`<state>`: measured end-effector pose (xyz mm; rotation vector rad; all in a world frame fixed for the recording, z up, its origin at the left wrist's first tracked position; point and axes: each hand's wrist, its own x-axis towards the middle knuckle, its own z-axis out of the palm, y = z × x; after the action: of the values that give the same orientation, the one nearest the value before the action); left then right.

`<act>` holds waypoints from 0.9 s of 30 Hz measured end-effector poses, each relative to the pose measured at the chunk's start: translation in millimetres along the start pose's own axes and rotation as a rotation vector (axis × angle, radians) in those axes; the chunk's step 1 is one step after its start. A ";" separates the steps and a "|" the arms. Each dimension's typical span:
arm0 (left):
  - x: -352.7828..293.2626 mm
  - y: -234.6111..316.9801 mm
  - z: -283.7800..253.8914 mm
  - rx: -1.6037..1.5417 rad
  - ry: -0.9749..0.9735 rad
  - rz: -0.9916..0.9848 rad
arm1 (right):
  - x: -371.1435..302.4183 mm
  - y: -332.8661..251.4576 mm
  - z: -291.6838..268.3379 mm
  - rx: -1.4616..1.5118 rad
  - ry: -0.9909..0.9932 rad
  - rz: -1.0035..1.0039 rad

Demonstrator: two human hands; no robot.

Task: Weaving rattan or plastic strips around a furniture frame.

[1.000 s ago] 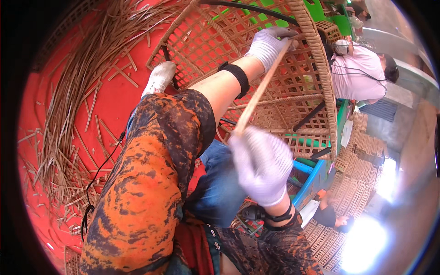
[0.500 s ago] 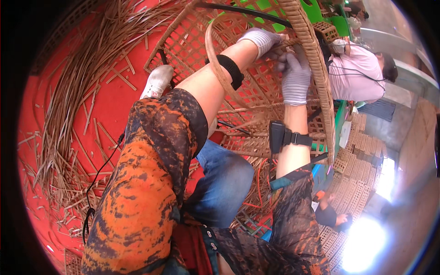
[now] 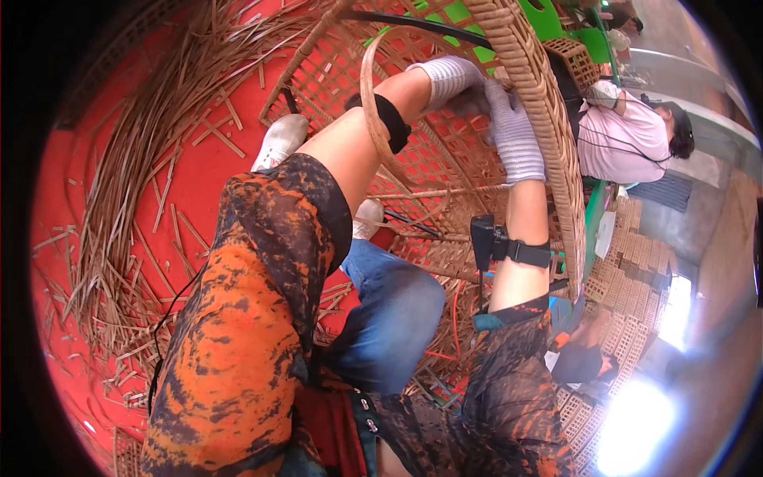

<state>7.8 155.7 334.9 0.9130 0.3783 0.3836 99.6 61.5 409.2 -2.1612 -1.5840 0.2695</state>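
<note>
A large open-weave rattan basket (image 3: pixel 548 119) with a thick braided rim stands tilted in front of me. Both my hands wear grey-and-white striped knit gloves and work close together at the inner side of that rim. My left hand (image 3: pixel 455 82) reaches in from the left, its fingers blurred and partly hidden behind the glove's back. Beside it my right hand (image 3: pixel 515 139) is closed at the rim, fingertips bent against the weave. A flat, pale brown rattan strip (image 3: pixel 369 95) loops across my left forearm; where its ends go is hidden.
Loose rattan strips (image 3: pixel 119 199) lie heaped on the red floor (image 3: pixel 203 179) at the left. Black bars (image 3: pixel 413 24) run along the basket. Green plastic chairs (image 3: pixel 548 20) and a person in pink (image 3: pixel 624 131) are beyond the rim; stacked woven panels (image 3: pixel 628 278) stand farther right.
The view has shifted slightly. My left hand has turned, its fingers now dipping lower behind the glove. My right hand stays by the rim, its fingers a little straighter.
</note>
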 end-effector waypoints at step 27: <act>9.4 -2.4 12.8 0.400 0.263 0.244 | -593.5 82.6 -59.2 -0.394 -1.541 0.647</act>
<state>22.4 150.1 338.7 1.3108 0.6004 0.6712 2.4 -530.9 362.6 -2.8232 -1.3933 2.4382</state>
